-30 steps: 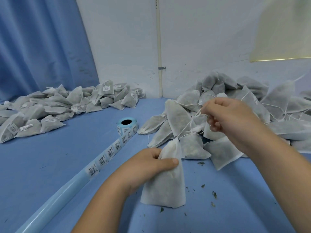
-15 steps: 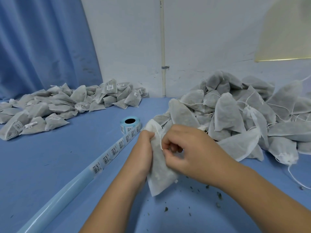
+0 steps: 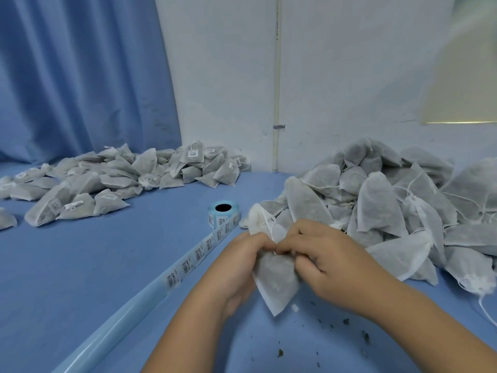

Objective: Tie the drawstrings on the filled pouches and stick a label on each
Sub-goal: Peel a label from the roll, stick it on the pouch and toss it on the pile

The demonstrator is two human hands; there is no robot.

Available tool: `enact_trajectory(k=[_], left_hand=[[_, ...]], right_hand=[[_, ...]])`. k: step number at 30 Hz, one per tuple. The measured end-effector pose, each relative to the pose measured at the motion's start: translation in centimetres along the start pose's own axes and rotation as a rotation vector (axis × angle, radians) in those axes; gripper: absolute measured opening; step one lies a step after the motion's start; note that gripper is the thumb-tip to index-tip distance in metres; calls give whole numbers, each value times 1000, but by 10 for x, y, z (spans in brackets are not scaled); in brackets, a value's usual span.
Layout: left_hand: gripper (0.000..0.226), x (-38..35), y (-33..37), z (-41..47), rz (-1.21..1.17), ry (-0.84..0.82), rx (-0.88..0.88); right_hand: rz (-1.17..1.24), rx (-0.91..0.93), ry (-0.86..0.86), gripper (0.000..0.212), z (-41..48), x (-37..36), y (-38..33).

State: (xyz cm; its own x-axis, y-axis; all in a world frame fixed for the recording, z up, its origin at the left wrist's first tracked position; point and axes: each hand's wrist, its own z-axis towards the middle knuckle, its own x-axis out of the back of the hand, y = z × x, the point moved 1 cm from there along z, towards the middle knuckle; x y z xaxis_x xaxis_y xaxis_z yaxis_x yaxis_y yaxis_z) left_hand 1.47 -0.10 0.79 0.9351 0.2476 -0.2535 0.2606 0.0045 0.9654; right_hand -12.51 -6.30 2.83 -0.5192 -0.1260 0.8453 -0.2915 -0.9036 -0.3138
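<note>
I see both hands gripping one filled white mesh pouch near centre, left hand and right hand pinching its neck, blue label roll far left of them

Packing workroom: pouch heaps, label roll

The left forearm and right forearm come up from the lower edge and converge. The left hand and right hand meet knuckle to knuckle, fingers curled, pinching the neck of one pouch.
</note>
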Motion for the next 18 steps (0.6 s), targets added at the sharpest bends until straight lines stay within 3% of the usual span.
enact_trajectory(k=[2, 5, 7, 10, 12, 15, 18], left_hand=[[33, 3, 9, -4, 132, 99, -74], [20, 28, 24, -23, 358, 387, -211], [9, 61, 33, -40, 181, 486, -222], [22, 116, 43, -69, -235, 433, -93], [30, 141, 45, -83, -377, 366, 9], [26, 160, 37, -90, -404, 350, 126], [22, 170, 28, -89, -384, 314, 188]], right_hand=[[99, -6, 78, 38, 1, 2, -4], [211, 8, 205, 39, -3, 1, -22], [300, -13, 215, 42, -10, -6, -37], [371, -65, 112, 43, -13, -36, -56], [375, -132, 38, 43, -4, -61, -66], [466, -318, 50, 49, 27, -96, -77], [583, -475, 168, 41, 57, -125, -82]])
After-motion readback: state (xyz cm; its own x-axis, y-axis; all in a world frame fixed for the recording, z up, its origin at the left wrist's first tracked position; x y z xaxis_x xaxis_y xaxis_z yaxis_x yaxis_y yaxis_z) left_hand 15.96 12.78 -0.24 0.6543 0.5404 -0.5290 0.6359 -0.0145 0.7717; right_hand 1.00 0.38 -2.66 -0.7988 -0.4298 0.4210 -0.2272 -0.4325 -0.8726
